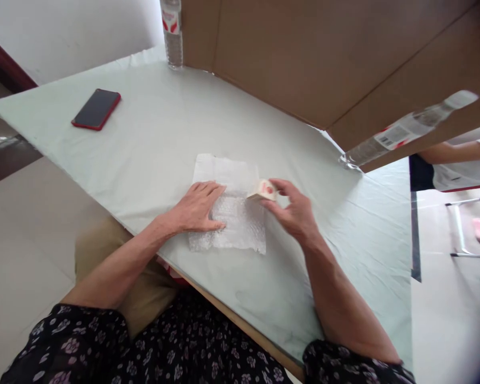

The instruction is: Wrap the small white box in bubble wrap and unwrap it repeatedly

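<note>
A sheet of bubble wrap [240, 229] lies on the pale green cloth in front of me. Flat on its left part rests my left hand [202, 207], fingers stretched out and holding nothing. My right hand [294, 208] grips a small cream-coloured box [263, 190] with a red mark on its face, between thumb and fingers. The box is over the right edge of the wrap, slightly blurred; whether it touches the sheet I cannot tell.
A phone with a red case [96, 109] lies at the far left of the table [152, 128]. Brown cardboard panels [280, 58] stand along the back, with a plastic bottle [173, 37] at the left end and another bottle [408, 130] at the right. Another person's arm [452, 158] shows beyond.
</note>
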{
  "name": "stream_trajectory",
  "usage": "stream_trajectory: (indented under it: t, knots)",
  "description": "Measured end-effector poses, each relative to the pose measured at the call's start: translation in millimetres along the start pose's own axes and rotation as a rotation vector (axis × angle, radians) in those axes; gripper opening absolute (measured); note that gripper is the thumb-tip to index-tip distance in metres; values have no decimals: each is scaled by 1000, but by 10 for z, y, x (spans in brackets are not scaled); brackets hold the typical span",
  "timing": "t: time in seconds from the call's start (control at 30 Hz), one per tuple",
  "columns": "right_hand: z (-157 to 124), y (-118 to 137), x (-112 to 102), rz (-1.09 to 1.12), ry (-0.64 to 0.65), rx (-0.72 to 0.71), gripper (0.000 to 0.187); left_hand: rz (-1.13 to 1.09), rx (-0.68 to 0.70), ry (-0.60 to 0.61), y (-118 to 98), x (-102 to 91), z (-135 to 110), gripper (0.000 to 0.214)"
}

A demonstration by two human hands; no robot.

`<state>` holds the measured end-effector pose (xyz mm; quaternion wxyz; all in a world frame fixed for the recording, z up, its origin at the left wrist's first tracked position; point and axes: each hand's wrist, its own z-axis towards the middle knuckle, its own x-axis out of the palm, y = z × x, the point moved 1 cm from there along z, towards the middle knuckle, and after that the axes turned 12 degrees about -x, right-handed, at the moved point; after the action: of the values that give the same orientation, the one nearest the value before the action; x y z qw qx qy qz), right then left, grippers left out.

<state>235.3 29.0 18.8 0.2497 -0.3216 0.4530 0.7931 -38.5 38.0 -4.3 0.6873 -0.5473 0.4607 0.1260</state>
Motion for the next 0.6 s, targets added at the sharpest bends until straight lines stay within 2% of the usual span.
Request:
stream_trajectory:
  t: [0.1, 0.2, 0.27, 0.33, 0.37, 0.5, 0.6]
  knots:
    - [-142, -395, -319, -71, -137, 162, 49, -11, -5, 11, 37, 9, 15, 86]
    - [-289, -627, -473, -154, -77, 251, 56, 16, -5, 22, 39, -6, 35, 85]
    - [-348, -580, -492, -241, -142, 208, 58, 54, -6, 34, 26, -21, 40, 86]
    - [-355, -397, -460, -281, -247, 151, 52, 107, -13, 43, 8, -34, 39, 87]
    - [-336, -285, -423, -253, -254, 144, 47, 134, -19, 43, 0, -39, 39, 87]
    - [-137, 72, -166, -130, 78, 146, 43, 238, -30, 6, -13, -37, 48, 87]
    - [45, 148, 33, -173, 252, 196, 54, 305, -42, -120, -5, -46, 65, 83]
